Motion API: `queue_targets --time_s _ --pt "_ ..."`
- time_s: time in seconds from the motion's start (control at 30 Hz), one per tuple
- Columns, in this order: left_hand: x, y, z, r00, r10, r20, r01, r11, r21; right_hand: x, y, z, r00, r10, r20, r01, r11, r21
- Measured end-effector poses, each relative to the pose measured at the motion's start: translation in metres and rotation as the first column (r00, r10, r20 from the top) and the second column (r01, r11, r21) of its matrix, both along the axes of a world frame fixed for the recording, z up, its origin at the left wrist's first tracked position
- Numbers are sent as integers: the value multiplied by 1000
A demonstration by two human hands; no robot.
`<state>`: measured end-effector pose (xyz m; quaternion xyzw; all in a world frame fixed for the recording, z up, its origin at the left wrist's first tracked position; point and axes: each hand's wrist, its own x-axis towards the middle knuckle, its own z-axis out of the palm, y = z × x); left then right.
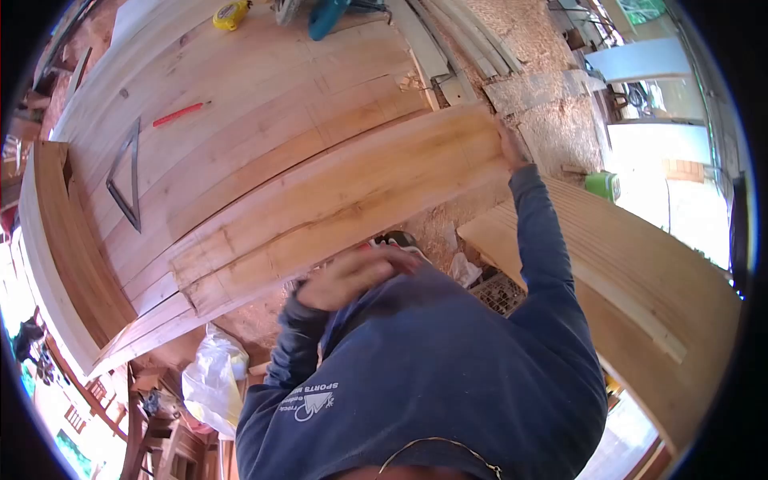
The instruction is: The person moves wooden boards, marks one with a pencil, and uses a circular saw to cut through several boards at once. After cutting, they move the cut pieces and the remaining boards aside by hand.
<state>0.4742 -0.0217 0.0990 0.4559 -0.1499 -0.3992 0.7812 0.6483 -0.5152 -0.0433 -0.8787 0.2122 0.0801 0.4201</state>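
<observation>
A long wooden board (pixel 344 188) lies slantwise across the near side of the plank worktop (pixel 264 96). My right hand (pixel 512 146) is at the board's right end, gripping its edge, with part of the fingers hidden. In front of my body, my left hand (pixel 356 276) hangs just off the board's near edge. It is somewhat blurred, fingers stretched out, with nothing seen in it. On the planks beyond the board lie a red pencil (pixel 180 114) and a metal triangle square (pixel 126 180).
At the back are a yellow tape measure (pixel 230 14) and a partly seen teal power tool (pixel 326 18). Thick boards (pixel 624 280) stand at my right. A plastic bag (pixel 214 376) is at lower left, a crate (pixel 498 294) below, and a green container (pixel 602 186) at right.
</observation>
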Motion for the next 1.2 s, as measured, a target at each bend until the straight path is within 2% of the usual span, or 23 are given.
queue_targets --time_s 0.03,0.07,0.1,0.13,0.17,0.2,0.27,0.3,0.33,0.37,0.4,0.43,0.47,0.5,0.57,0.67,0.77,0.8,0.9,1.0,1.07,1.13,1.2 --pt "19 12 3 992 117 -45 -115 992 42 12 -3 -13 1000 5 -14 -5 999 -38" --pt "32 20 0 955 295 36 -295 931 214 12 13 -6 999 28 -16 -29 998 -59" --pt "48 27 -4 882 446 153 -470 806 360 22 29 4 998 55 -9 -56 995 -79" --pt "67 36 -15 766 463 446 -638 628 445 36 30 9 993 118 -14 -119 985 -124" --pt "84 41 -30 603 384 699 -788 421 449 49 22 15 984 177 -20 -178 969 -169" --pt "97 40 -41 603 415 681 -797 356 488 61 20 22 972 233 -25 -233 948 -218" --pt "121 32 -59 583 491 647 -804 232 548 86 70 63 921 287 263 -211 936 -282" --pt "129 26 -62 625 410 664 -771 191 608 100 105 90 863 312 398 -192 930 -312" --pt "136 21 -65 668 327 668 -734 144 663 115 139 112 730 529 433 -231 787 -572" --pt "143 17 -66 708 245 663 -697 90 711 129 178 128 561 701 439 -320 674 -666" --pt "146 15 -68 686 217 694 -721 78 688 142 214 136 363 835 415 -375 538 -755" --pt "145 15 -68 663 187 725 -744 64 665 172 232 99 199 923 329 -352 381 -855" --pt "143 16 -68 640 156 752 -765 46 642 187 256 82 123 981 151 -276 179 -944" --pt "140 17 -66 668 160 726 -742 68 667 202 280 66 42 999 -24 -177 -16 -984" --pt "135 23 -64 711 174 681 -701 98 707 206 339 78 145 877 -458 81 -472 -878" --pt "134 25 -77 654 202 729 -744 -1 668 210 370 64 229 763 -605 -140 -589 -796" --pt "133 27 -72 652 216 727 -748 25 663 210 392 103 80 906 -416 -159 -400 -902" --pt "126 24 -71 669 216 711 -731 18 682 219 389 88 112 907 -406 40 -412 -910" --pt "134 28 -68 661 187 726 -737 -21 676 257 386 38 268 843 -466 23 -489 -872" --pt "132 26 -73 634 185 751 -757 -49 651 286 403 22 347 806 -479 -187 -441 -878" --pt "132 28 -75 618 163 769 -774 -46 632 297 414 21 353 819 -453 -320 -349 -881" --pt "130 28 -78 591 219 776 -779 -92 620 307 407 24 371 835 -407 -428 -235 -873" --pt "125 23 -79 608 231 760 -764 -92 639 317 385 51 385 837 -389 -521 -151 -840"
